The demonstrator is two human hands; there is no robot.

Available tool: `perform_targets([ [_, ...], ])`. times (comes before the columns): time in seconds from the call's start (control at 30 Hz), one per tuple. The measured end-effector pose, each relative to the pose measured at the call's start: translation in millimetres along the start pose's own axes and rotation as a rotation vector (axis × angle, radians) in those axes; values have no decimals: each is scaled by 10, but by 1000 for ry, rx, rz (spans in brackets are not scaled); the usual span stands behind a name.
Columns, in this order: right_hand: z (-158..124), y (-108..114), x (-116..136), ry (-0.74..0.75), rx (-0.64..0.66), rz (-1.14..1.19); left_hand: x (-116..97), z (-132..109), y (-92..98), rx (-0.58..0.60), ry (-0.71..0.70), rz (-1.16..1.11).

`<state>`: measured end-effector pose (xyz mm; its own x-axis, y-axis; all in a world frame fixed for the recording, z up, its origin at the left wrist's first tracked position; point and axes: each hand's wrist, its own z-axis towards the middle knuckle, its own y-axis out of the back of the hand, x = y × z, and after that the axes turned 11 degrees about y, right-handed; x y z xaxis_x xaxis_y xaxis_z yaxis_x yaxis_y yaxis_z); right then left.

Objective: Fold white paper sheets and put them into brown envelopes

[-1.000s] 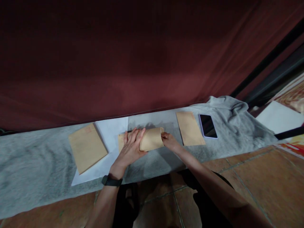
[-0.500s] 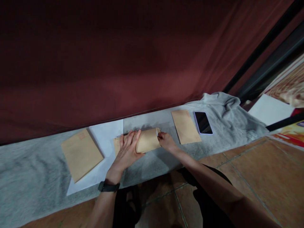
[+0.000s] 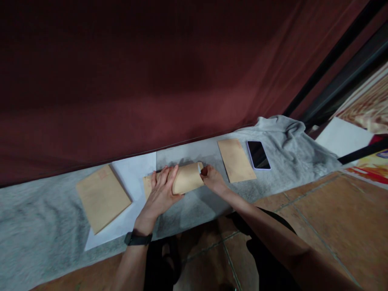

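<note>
A brown envelope (image 3: 186, 179) lies bulged on the grey cloth (image 3: 36, 226) in front of me. My left hand (image 3: 160, 193), with a black wristband, lies flat on the envelope's left half, fingers stretched out. At the envelope's right end, my right hand (image 3: 212, 179) pinches something small and pale at the opening; I cannot make out what it is.
A second brown envelope (image 3: 101, 198) rests on a white sheet (image 3: 133, 176) to the left. A third envelope (image 3: 235, 160) and a black phone (image 3: 258, 155) lie to the right. A dark red curtain (image 3: 151, 72) hangs behind. Orange floor tiles (image 3: 327, 218) lie below.
The view has shifted slightly; both hands stay on the middle envelope. A pale edge now shows at the envelope's right end by my right fingers.
</note>
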<state>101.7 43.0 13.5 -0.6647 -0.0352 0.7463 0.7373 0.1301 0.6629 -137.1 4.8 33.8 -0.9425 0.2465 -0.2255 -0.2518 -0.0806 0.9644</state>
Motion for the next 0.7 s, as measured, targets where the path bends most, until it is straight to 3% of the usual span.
perform_targets([
  [0.13,30,-44,-84,39,-86,212,-1,6,11,-3,-9,-4],
  [0.33,137,-120,-191,-24,97,642,1,7,16,-8,-14,-29],
  [0.5,150,-87,-204,-27,73,671,17,8,3,-49,-3,-72],
  [0.7,151,-81,-253,-14,30,663,3,10,-17,-112,194,-178],
])
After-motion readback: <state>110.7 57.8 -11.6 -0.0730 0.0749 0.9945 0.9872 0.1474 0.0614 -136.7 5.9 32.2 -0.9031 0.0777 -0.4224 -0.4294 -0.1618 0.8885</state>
